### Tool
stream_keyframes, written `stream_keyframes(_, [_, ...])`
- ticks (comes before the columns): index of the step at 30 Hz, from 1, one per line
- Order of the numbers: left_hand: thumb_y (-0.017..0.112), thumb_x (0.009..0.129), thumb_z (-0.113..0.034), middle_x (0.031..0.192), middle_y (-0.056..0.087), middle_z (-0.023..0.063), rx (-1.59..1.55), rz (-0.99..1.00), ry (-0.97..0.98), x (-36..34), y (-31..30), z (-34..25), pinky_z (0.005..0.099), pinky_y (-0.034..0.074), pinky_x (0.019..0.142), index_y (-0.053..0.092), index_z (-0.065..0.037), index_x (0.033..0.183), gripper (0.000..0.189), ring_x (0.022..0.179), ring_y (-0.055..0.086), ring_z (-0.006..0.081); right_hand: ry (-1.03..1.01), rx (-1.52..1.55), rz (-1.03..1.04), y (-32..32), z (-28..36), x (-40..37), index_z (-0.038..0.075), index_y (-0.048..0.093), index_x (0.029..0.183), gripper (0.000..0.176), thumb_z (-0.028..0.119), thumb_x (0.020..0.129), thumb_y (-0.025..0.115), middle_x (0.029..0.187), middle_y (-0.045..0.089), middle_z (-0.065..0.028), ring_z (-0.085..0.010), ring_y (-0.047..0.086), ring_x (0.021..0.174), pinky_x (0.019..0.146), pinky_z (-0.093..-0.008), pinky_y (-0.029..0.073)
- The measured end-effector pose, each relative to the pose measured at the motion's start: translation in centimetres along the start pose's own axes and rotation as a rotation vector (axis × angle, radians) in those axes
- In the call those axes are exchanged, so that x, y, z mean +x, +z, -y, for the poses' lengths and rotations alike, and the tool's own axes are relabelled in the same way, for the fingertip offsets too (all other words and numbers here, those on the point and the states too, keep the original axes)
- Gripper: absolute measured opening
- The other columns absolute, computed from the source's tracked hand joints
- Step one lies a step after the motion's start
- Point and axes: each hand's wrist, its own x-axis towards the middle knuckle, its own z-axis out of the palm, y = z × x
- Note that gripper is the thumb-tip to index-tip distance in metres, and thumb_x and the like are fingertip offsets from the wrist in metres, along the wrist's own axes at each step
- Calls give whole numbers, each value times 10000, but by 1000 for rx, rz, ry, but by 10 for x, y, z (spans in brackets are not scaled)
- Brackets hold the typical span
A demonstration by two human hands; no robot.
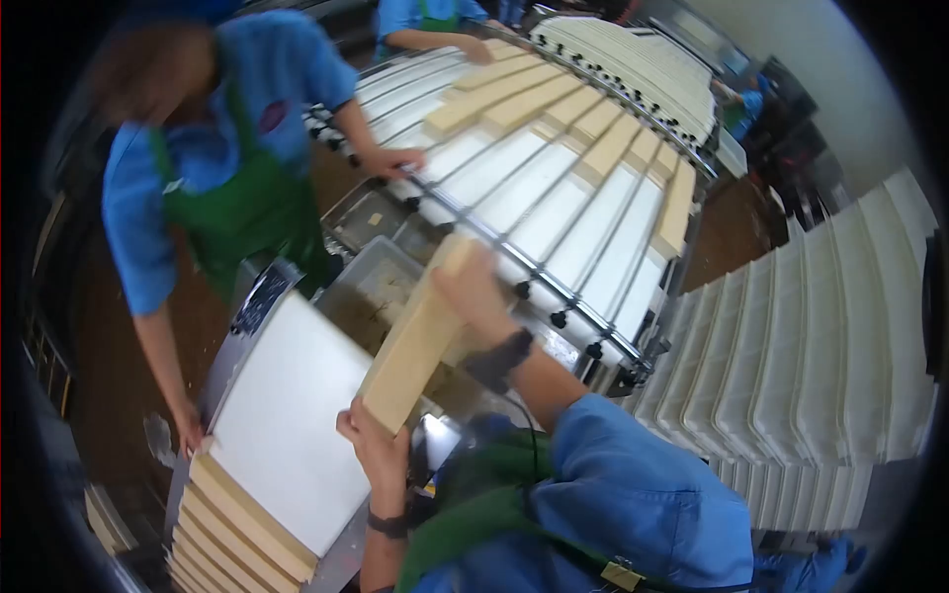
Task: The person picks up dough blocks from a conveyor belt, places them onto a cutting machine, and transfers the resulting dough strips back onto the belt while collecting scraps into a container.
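Both my hands are closed on one long pale-tan block with a smooth surface [415, 341], held slantwise in front of me. My left hand [379, 445] grips its lower end. Toward the upper end, my right hand [474, 292] is wrapped over the side, slightly blurred. Below the block sits a translucent plastic tub [371, 277] with scraps in it. Left of my hands is a white board [287, 415], with a row of similar tan blocks [237, 524] at its lower end. The block's exact material I cannot make out.
Beyond my hands, a white conveyor with metal guide rails [514, 242] carries several tan blocks [554, 109] in lanes. A co-worker in a green apron [247, 163] stands at left, one hand on the rail. Stacked white trays [791, 336] stand at right.
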Motion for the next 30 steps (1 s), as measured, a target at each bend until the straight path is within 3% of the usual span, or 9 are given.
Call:
stream_keyframes(5, [691,762,-53,1343,312,264,0,303,592,26,76,-134,456,460,951,392,-106,1403,710,1116,493,482,251,-100,-181,-193,-96,85,-77,338,1295,764,388,783,663,1248,402,-330,-473,530,1100,946,-487,468])
stream_keyframes(8, [684,798,-73,1361,282,292,-48,633,681,25,146,-186,455,462,951,354,-117,1428,712,1069,523,486,319,-189,-119,-271,-169,132,-97,398,1304,797,454,779,633,1264,448,-354,-483,490,1156,994,-467,433])
stream_keyframes(11, [676,821,-89,1350,274,323,-24,731,802,18,215,-220,457,466,946,319,-120,1443,718,1032,543,490,349,-296,-18,-320,-229,175,-78,409,1340,857,528,771,616,1297,472,-345,-498,484,1191,997,-476,434])
stream_keyframes(14, [618,826,-36,1356,232,340,-85,845,711,27,285,-231,432,474,935,290,-123,1455,715,985,560,475,438,-722,316,-350,-257,212,36,525,1331,754,604,838,480,1359,533,-193,-467,351,1327,1073,-601,245])
stream_keyframes(17, [550,812,19,1366,204,330,-78,994,524,52,328,-258,406,451,962,293,-107,1455,704,995,552,455,410,-723,259,-363,-298,269,49,548,1325,684,556,892,395,1394,506,-177,-460,337,1335,1079,-622,198])
stream_keyframes(19, [549,812,21,1365,207,329,-174,951,722,67,366,-258,408,413,1005,299,-107,1454,701,1108,492,464,388,-799,280,-371,-321,305,56,555,1328,634,494,923,342,1430,476,-161,-443,328,1345,1078,-613,204])
stream_keyframes(24, [530,799,39,1394,185,338,-201,1003,581,87,426,-298,421,313,1094,294,-91,1441,696,1296,279,508,445,-738,203,-399,-362,369,53,565,1318,598,426,940,291,1451,459,-156,-422,308,1364,1094,-593,178])
stream_keyframes(28, [513,804,28,1372,195,348,-104,895,686,95,459,-314,457,448,937,311,-113,1423,666,1025,520,526,455,-693,207,-407,-374,401,39,550,1309,581,405,929,307,1427,474,-188,-447,309,1373,1105,-573,180])
stream_keyframes(30, [502,801,36,1368,204,340,-109,956,621,100,466,-323,448,355,1026,306,-91,1422,664,1164,387,516,361,-716,286,-416,-369,396,-18,500,1335,630,422,915,338,1433,460,-207,-457,348,1353,1112,-544,199])
